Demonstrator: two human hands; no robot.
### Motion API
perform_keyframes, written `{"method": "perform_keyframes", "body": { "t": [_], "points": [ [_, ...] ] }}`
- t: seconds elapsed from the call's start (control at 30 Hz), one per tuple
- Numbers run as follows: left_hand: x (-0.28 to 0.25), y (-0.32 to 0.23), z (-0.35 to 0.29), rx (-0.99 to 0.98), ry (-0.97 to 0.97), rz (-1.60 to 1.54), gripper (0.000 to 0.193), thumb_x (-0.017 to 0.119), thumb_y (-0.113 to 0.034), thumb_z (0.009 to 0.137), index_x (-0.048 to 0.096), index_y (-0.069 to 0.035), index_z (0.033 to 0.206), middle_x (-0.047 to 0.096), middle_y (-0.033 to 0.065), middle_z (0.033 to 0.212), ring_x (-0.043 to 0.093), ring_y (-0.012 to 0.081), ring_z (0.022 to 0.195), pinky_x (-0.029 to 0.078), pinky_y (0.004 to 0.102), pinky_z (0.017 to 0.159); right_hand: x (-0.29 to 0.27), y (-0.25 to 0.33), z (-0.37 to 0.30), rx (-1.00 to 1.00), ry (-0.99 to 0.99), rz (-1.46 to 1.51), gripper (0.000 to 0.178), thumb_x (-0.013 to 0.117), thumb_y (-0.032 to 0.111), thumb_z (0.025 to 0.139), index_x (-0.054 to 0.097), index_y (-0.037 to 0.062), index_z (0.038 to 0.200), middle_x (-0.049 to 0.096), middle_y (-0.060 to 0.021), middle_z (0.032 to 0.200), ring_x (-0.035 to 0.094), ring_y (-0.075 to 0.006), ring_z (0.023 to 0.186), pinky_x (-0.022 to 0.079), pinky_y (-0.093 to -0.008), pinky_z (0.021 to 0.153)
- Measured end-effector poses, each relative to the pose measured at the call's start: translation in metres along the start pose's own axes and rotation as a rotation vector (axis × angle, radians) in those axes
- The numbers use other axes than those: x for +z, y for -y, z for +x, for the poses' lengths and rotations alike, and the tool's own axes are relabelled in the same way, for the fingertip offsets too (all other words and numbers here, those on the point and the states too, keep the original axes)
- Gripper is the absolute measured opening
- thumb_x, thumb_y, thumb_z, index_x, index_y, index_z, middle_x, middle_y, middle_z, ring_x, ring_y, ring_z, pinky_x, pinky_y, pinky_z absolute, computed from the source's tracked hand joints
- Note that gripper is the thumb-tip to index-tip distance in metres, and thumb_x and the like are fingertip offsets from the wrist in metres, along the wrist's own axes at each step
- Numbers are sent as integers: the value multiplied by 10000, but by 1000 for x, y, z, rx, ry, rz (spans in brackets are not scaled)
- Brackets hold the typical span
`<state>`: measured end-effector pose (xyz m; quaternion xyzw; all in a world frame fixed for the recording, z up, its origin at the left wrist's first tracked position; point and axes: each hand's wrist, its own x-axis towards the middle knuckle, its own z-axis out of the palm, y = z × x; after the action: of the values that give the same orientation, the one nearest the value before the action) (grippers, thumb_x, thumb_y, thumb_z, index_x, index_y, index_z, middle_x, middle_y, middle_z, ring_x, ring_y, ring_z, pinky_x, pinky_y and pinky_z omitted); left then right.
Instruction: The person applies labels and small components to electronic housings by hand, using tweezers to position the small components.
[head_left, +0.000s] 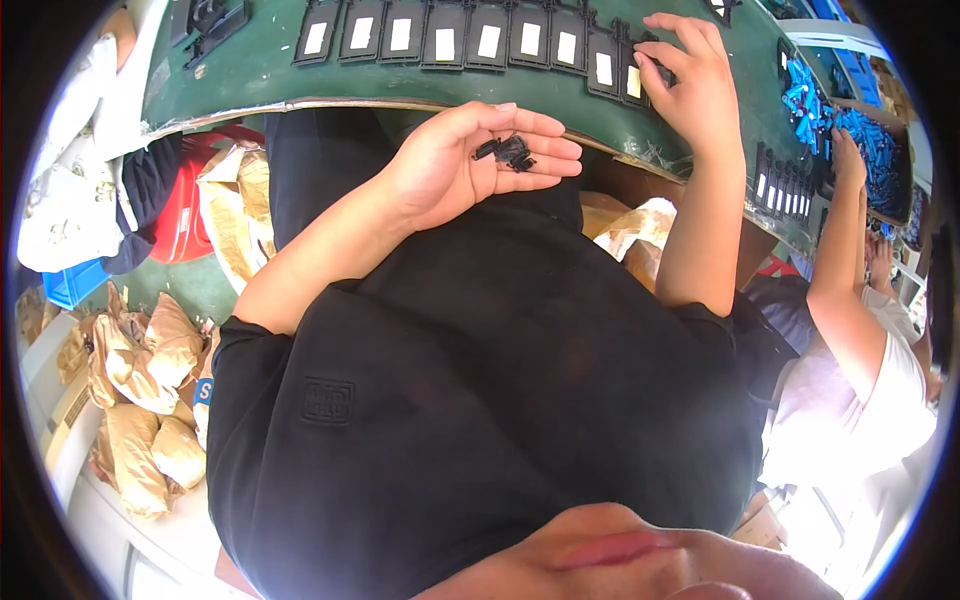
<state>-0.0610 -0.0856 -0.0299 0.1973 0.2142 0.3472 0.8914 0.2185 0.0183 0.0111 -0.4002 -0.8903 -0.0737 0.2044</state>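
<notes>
My left hand (450,160) is held palm up in front of the table edge, fingers stretched out flat. Several small black plastic parts (512,152) lie loose on its palm and fingers. Over the right end of a row of black rectangular plastic cases (445,47), most bearing a pale label, is my right hand (690,85). Its thumb and index fingertips are brought close together at the last case (632,85), which has a yellowish label. Whatever they pinch, if anything, is too small to make out.
The green tabletop (240,85) has more black parts (212,25) at its far left. On the right, a co-worker's hand (848,158) is by a heap of blue pieces (875,160), near another row of black cases (783,190). Brown paper bags (140,450) and a red stool (185,215) stand left.
</notes>
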Motion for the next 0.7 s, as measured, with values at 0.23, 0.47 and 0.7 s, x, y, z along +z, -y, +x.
{"method": "perform_keyframes", "body": {
  "t": [0.23, 0.47, 0.7],
  "points": [
    [-4, 3, 4, -7, 10, 4, 562, 417, -356, 1062, 551, 112, 1342, 635, 300, 1314, 636, 408, 1244, 492, 475, 1106, 0, 6, -3, 12, -3, -30, 115, 766, 71, 813, 765, 69, 928, 714, -25, 1184, 633, -276, 1106, 527, -394, 939],
    [-11, 5, 7, -17, 41, -34, 469, 449, -324, 1059, 637, 67, 1238, 691, 186, 1122, 687, 314, 1025, 534, 445, 993, -14, -19, -17, 79, -100, 73, 175, 741, 16, 802, 739, 76, 966, 730, -38, 1183, 636, -287, 1102, 518, -379, 961],
    [-8, 3, 11, -18, 12, 9, 439, 434, -302, 1063, 655, 51, 1205, 662, 134, 1034, 640, 255, 937, 526, 415, 935, -9, -27, -21, 78, 10, 85, 156, 751, 26, 809, 742, 79, 955, 710, -34, 1233, 607, -282, 1162, 503, -386, 993]
  ]
}}
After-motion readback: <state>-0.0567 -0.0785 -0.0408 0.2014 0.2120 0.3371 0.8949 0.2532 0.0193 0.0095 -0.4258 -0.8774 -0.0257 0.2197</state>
